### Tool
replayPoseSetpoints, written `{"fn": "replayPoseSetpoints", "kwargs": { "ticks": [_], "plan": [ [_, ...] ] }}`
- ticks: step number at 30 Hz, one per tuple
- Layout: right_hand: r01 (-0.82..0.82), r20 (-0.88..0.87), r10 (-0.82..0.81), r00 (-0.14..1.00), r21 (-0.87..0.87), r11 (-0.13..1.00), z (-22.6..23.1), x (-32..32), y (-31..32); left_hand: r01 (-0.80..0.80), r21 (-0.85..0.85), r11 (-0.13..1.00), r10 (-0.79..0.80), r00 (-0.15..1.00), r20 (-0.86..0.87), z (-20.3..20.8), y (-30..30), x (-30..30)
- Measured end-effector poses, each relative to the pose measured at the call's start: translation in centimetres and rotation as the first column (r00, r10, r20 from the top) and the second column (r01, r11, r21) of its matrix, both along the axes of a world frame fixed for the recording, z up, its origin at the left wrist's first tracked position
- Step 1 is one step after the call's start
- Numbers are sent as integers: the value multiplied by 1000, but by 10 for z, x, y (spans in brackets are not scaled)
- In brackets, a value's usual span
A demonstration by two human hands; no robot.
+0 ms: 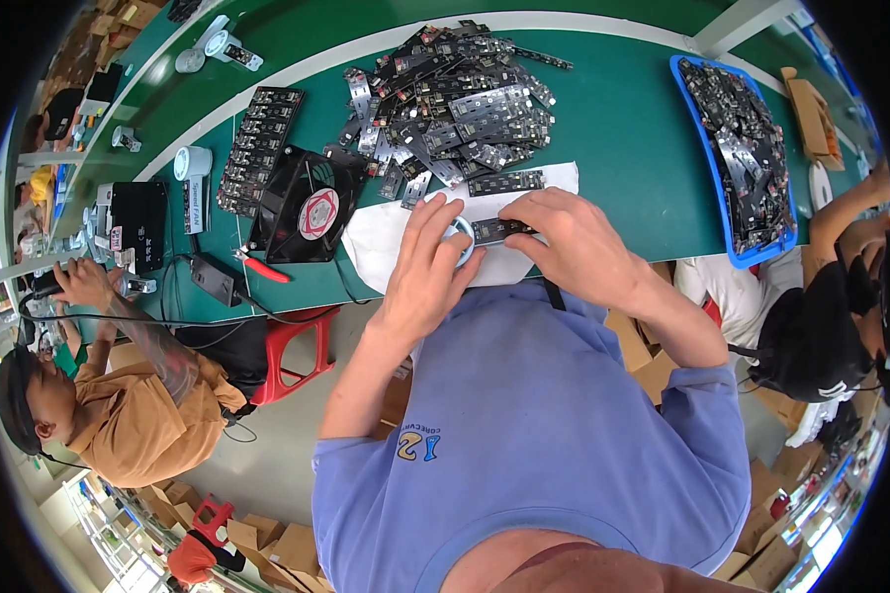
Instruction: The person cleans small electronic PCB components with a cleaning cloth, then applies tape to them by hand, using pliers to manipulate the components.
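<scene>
My left hand curls its fingers round a light blue round housing with a hollow ring shape. A dark circuit board runs out from the housing to the right. My right hand has thumb and fingers closed on the far end of that board. Both hands work over a white sheet at the table's front edge. Just beyond them another circuit board lies on the sheet. A big heap of similar boards rises behind it.
A black square fan, a row of boards, red-handled pliers, a black power adapter and a light blue handheld device lie left. At right stands a blue tray full of boards. Other people sit on both sides.
</scene>
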State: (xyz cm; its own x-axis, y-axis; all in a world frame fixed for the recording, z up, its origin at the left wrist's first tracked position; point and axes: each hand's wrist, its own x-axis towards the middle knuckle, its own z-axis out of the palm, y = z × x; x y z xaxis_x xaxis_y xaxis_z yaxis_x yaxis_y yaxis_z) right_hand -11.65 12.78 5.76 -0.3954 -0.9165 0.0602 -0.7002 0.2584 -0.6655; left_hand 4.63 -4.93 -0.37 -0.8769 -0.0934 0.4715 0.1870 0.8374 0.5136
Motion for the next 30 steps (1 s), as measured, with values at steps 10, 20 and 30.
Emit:
{"fn": "replayPoseSetpoints", "kwargs": {
  "ticks": [10,20,30],
  "plan": [
    [-128,-26,126,992,-167,978,-16,-1,0,-41,-72,997,42,999,9,10,1,-2],
    [-32,231,43,972,-48,998,32,-4,1,-54,-209,976,-15,949,-315,16,15,39],
    [164,64,-156,986,-158,974,71,-97,-151,-306,-102,946,230,862,-451,-3,-15,84]
  ]
}}
